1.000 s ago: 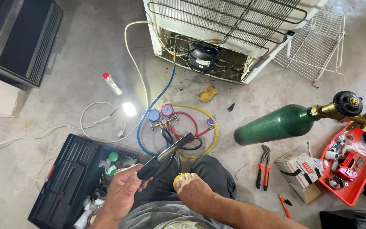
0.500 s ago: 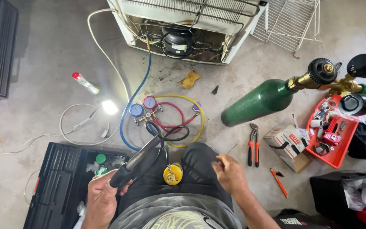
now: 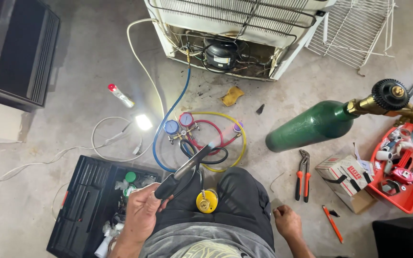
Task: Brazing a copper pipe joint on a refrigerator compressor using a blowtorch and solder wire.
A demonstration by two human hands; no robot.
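A left hand (image 3: 142, 215) grips a lit torch (image 3: 182, 172) above a yellow canister (image 3: 206, 200) between the knees; just beyond lie gauges (image 3: 179, 125). The right hand (image 3: 288, 222) rests loosely open, empty, on the floor beside the canister.

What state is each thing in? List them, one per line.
Left hand: gripping the torch.
Torch: lit, small flame at its tip.
Right hand: empty, resting on the floor.
Green cylinder: lying on its side.
Toolbox: open.
Work light: on.

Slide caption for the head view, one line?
Seated person's left hand holds a torch over a yellow can; right hand rests on the floor.
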